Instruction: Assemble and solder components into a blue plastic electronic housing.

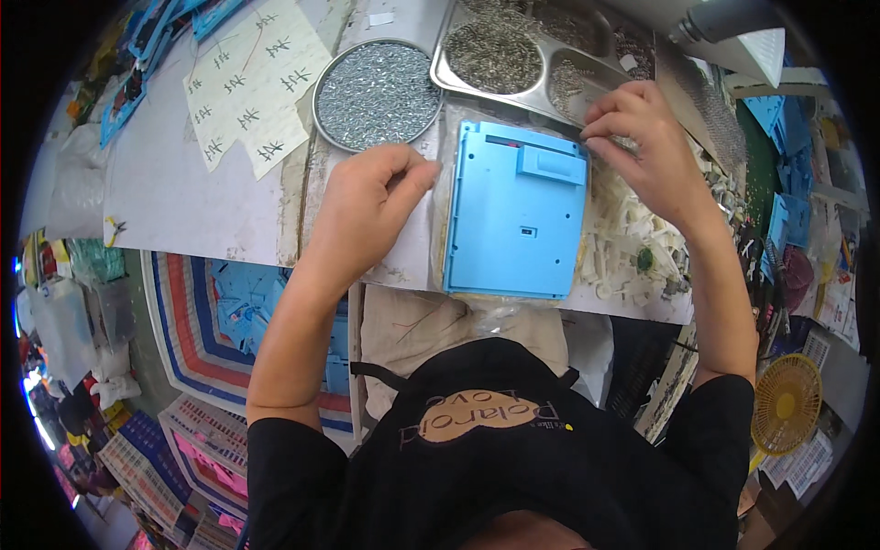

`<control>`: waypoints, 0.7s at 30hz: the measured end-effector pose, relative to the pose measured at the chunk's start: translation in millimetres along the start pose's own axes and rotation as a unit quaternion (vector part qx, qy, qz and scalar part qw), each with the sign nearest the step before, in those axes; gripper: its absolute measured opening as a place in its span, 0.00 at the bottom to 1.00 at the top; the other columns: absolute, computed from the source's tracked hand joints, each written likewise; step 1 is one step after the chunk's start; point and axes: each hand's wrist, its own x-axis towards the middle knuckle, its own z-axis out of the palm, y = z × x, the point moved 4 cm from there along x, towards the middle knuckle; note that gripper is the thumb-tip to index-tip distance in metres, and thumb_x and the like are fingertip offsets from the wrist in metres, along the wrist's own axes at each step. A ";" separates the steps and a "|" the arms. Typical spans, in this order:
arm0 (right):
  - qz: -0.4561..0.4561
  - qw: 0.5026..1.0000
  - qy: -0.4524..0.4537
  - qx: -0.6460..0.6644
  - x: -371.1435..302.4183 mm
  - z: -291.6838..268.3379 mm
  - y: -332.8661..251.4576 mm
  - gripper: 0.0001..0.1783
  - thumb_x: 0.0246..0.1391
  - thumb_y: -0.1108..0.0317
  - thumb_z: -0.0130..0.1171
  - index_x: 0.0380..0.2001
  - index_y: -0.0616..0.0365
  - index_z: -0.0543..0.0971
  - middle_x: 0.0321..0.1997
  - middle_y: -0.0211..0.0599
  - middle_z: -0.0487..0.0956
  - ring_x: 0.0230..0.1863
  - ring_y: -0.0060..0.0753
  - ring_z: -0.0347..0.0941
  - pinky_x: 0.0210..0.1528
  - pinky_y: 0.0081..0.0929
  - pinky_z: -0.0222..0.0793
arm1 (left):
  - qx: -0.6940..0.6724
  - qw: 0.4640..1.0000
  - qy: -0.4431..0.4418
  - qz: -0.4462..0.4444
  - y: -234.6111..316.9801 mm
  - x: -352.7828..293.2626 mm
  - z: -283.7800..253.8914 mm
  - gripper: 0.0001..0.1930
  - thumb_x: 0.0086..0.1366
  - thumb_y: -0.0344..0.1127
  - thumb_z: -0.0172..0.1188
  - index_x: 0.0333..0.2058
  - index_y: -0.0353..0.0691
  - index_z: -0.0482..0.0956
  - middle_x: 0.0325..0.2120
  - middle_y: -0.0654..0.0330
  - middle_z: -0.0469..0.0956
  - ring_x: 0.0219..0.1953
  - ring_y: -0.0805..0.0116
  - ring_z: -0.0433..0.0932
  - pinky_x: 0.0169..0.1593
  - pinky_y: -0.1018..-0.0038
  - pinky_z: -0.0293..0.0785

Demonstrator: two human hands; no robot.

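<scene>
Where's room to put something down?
The white tabletop has a bare patch below the paper sheet, left of the left hand. It's crowded right of the blue panel with heaped white pieces, and above it, at the metal tray.

Pale paper sheet with black handwritten marks (215,92) lies flat on the whitish counter (156,202), upper left. Small yellow-handled hand tool (114,231) at the counter's left front corner; type too small to tell. Below: red, white and blue striped woven bag (179,316), blue plastic parts (240,312) inside. Lower right: round yellow fan with a grille (786,403), beside printed papers (807,461).
</scene>
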 end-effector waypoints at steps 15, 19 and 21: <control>-0.021 0.999 -0.033 -0.013 28.4 -9.9 -3.5 0.08 0.49 0.70 0.70 0.33 0.61 0.87 0.42 0.36 0.83 0.53 0.41 0.72 0.57 0.37 0.71 | 0.101 0.979 0.071 0.163 12.2 19.7 22.2 0.04 0.65 0.30 0.63 0.33 0.35 0.80 0.27 0.56 0.76 0.26 0.60 0.75 0.31 0.69 0.71; -0.075 0.996 -0.048 -0.023 61.8 -4.8 -17.9 0.10 0.51 0.70 0.69 0.38 0.59 0.85 0.46 0.35 0.81 0.56 0.42 0.72 0.59 0.37 0.69 | 0.173 0.968 0.060 0.172 15.3 24.0 27.6 0.06 0.65 0.33 0.63 0.33 0.37 0.78 0.30 0.54 0.76 0.30 0.53 0.78 0.34 0.63 0.74; -0.134 0.990 -0.028 -0.021 86.4 11.3 -28.8 0.09 0.52 0.70 0.68 0.38 0.59 0.85 0.45 0.34 0.81 0.55 0.41 0.73 0.58 0.36 0.69 | 0.196 0.966 0.046 0.164 19.0 24.6 29.7 0.07 0.64 0.34 0.63 0.32 0.37 0.77 0.31 0.53 0.76 0.32 0.51 0.79 0.36 0.60 0.75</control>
